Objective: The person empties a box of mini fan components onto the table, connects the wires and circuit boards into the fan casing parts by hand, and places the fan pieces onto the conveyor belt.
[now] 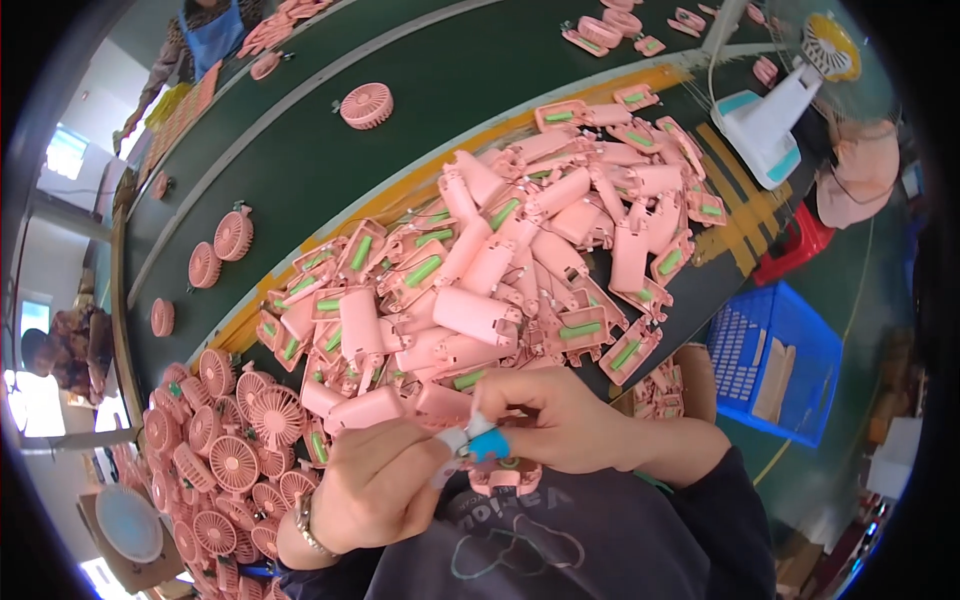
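Note:
In front of my dark printed top, both hands meet with their fingertips close together. My left hand [375,485], a metal-banded watch or bracelet on its wrist, is closed in a pinch; what it pinches is hidden. My right hand [570,420] comes in from the right, thumb and fingers closed. At its thumb tip shows a blue wrap [489,445], with whitish material beside it. Just below the fingertips a pink casing [505,478] with a bit of green inside appears held by my right hand. Beyond both hands spreads a heap of pink handle casings [475,312], several with green cells.
Round pink fan heads [234,464] are piled at the left. More fan heads [367,105] sit on the green conveyor belt [300,170]. A white-and-yellow desk fan [770,120], a blue crate [775,365] and a red stool [795,245] are at the right. Other people [210,35] are across the belt.

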The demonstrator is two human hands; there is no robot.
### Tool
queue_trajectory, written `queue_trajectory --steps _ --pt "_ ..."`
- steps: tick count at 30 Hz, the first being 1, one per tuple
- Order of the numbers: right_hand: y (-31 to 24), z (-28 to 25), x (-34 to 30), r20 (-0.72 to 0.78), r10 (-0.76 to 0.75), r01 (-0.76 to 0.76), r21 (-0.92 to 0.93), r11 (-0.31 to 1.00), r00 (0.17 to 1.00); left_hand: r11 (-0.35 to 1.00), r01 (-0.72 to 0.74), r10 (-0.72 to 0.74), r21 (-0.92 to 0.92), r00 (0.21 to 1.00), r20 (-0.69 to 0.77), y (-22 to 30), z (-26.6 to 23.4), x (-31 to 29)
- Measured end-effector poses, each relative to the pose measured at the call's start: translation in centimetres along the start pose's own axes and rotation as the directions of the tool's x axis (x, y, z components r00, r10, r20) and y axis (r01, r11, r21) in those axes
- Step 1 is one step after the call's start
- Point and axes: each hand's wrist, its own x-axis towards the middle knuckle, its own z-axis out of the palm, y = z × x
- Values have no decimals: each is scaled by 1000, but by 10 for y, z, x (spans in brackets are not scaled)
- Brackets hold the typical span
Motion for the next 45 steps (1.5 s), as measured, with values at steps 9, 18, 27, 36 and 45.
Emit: queue_trajectory --steps 9,18,27,36,45 --pt "23 -72 -13 -292 -674 298 -729 616 678 937 350 -317 7 858 -405 -84 -60 32" --pt "61 -110 -89 -534 -546 -574 -811 115 646 230 379 -423 896 868 -259 -286 -44 127" --pt "90 -125 -100 -460 -595 -421 -881 215 659 632 749 -600 197 634 -488 -339 -69 247" --pt "114 -120 -77 -384 -610 -316 -922 222 693 727 662 -586 182 737 -337 -441 -39 289" --pt "93 -120 -66 -381 -595 -239 -922 305 708 846 410 -255 341 873 -416 -273 -87 246"
